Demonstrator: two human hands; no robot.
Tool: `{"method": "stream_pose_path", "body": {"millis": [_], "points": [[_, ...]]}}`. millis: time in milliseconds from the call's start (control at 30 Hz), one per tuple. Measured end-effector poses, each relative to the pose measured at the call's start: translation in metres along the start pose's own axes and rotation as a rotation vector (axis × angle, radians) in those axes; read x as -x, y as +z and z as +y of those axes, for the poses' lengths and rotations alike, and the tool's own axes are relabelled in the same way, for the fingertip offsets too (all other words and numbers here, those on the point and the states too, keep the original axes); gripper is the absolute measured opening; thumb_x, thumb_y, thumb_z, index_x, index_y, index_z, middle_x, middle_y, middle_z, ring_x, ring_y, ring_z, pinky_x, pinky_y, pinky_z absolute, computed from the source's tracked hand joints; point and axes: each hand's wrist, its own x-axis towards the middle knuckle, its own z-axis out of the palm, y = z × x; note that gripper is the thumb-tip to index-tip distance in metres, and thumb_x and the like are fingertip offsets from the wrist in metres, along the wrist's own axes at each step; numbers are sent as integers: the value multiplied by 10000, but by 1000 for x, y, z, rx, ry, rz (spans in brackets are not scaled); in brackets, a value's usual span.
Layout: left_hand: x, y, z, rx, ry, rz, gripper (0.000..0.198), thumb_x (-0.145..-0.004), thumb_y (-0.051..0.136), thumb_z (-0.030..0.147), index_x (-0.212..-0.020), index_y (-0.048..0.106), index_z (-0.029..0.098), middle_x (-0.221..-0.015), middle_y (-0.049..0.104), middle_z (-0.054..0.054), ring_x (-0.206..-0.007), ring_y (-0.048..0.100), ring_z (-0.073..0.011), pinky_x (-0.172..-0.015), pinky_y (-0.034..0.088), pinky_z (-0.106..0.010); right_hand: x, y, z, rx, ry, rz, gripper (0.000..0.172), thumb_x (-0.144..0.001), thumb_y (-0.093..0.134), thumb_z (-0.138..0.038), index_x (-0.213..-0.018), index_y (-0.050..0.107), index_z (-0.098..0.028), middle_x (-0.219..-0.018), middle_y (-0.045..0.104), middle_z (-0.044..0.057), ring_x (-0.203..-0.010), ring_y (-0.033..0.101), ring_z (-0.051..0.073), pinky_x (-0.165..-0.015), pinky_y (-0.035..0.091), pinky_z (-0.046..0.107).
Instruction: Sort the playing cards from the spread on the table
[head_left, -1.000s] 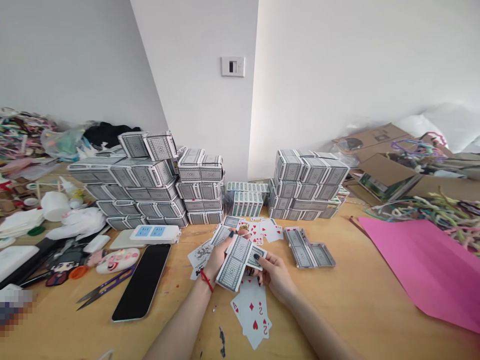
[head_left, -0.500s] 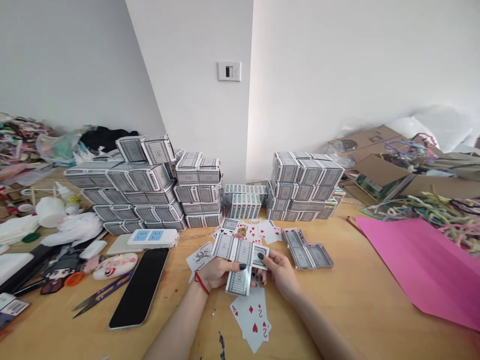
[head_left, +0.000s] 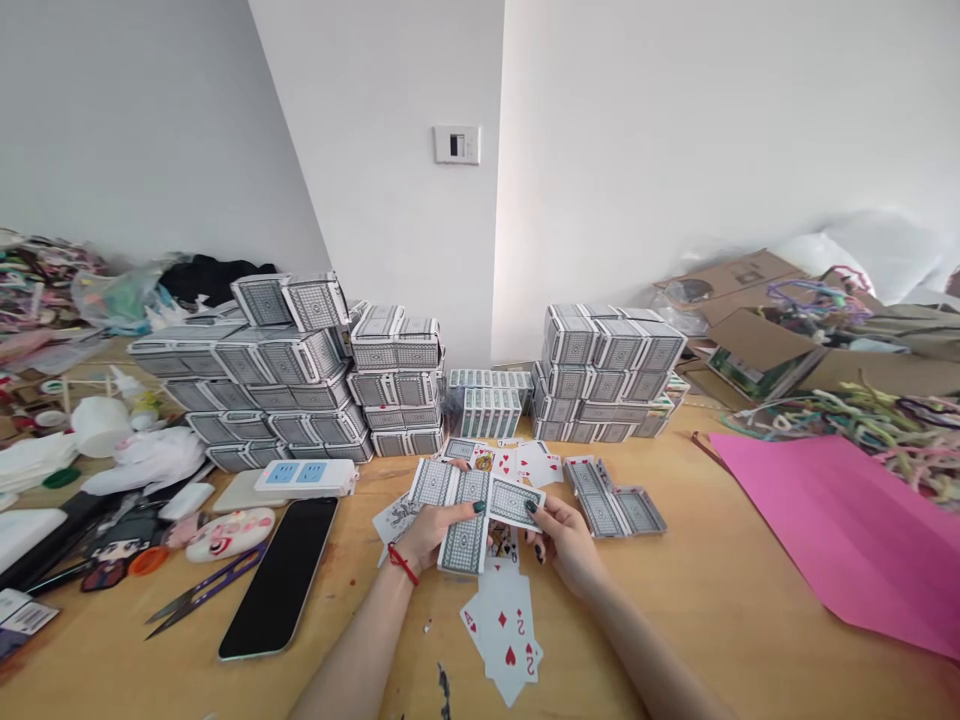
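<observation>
Card panel (head_left: 468,486), probably light, springy but easily creased, sits above the near bench (head_left: 750,610), clasped by the left hand (head_left: 427,532); the right hand (head_left: 568,540) pinches a card (head_left: 514,502) by its right end. Edges seem safest to grip.

Grey-and-white lattice, edged in white, covers the folded-card piece (head_left: 463,545), the held playing card (head_left: 516,500) and the stacked card blocks (head_left: 615,360). White face-up cards (head_left: 504,635) show red hearts and diamonds. The bracelet (head_left: 403,563) is red, the worktop (head_left: 690,640) yellowish tan, the paper sheet (head_left: 832,530) hot pink.
</observation>
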Motion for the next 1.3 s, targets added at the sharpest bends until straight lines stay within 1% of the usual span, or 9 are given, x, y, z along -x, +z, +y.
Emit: {"method": "stream_pose_path", "body": {"millis": [100, 200, 367, 533, 667, 800, 1033, 1200, 1300], "points": [[-3, -1, 2, -93, -37, -31, 349, -656, 599, 115, -986, 566, 224, -685, 676, -15, -539, 636, -201, -480, 506, -290, 1, 2, -1, -20, -9, 10, 325, -639, 639, -444, -706, 506, -155, -464, 554, -41, -287, 407, 48, -298, 308, 166], [-7, -4, 2, -85, -52, 20, 303, -667, 620, 160, -966, 572, 182, -622, 664, -21, -506, 629, -196, -468, 511, -292, 2, 6, -1, -9, -12, 5, 335, -638, 634, -457, -699, 501, -156, -481, 566, -34, -292, 414, 54, -300, 312, 174], [-11, -7, -1, -46, -72, 15, 282, -685, 617, 191, -962, 566, 178, -593, 649, -14, -483, 628, -191, -444, 508, -276, 4, 10, -1, -25, -30, 19, 337, -631, 635, -461, -699, 505, -158, -501, 575, -31, -303, 423, 59, -313, 327, 186], [-9, -5, 0, -131, -76, 38, 263, -681, 623, 228, -933, 570, 174, -568, 644, -14, -453, 622, -203, -388, 480, -260, 3, 9, 1, -31, -1, -12, 349, -626, 637, -466, -676, 484, -157, -498, 580, -23, -314, 428, 56, -325, 334, 178], [-9, -5, 0, -82, -121, 18, 250, -704, 596, 259, -919, 589, 132, -547, 637, -39, -416, 609, -213, -381, 475, -282, 0, 6, 3, -7, 30, -42, 362, -619, 640, -475, -672, 479, -155, -475, 544, -41, -300, 389, 40, -304, 279, 163], [-9, -8, -1, -21, -128, -5, 247, -726, 568, 287, -912, 599, 128, -571, 645, -52, -412, 607, -203, -409, 485, -293, 0, 4, 2, 29, 22, -53, 359, -630, 629, -477, -635, 457, -161, -445, 496, -63, -288, 334, 24, -298, 213, 159], [-6, -5, 2, -106, -127, -12, 259, -686, 614, 201, -940, 593, 158, -579, 655, -33, -449, 620, -203, -432, 492, -282, 1, 2, -1, 42, 76, -88, 357, -626, 629, -466, -594, 437, -167, -391, 419, -83, -289, 275, 17, -312, 156, 166], [-4, -3, 2, -139, -101, -18, 285, -679, 618, 189, -962, 581, 182, -550, 642, -14, -485, 628, -214, -425, 489, -284, 0, 0, -2, 24, 125, -106, 348, -624, 636, -451, -595, 436, -168, -393, 427, -83, -287, 247, 11, -313, 126, 165], [-4, -4, 0, -157, -94, 4, 274, -671, 626, 189, -942, 585, 174, -550, 643, -16, -503, 630, -214, -441, 494, -289, 0, -1, -2, 11, 157, -121, 343, -621, 639, -445, -602, 441, -166, -398, 427, -85, -287, 235, 5, -315, 114, 164]]}}
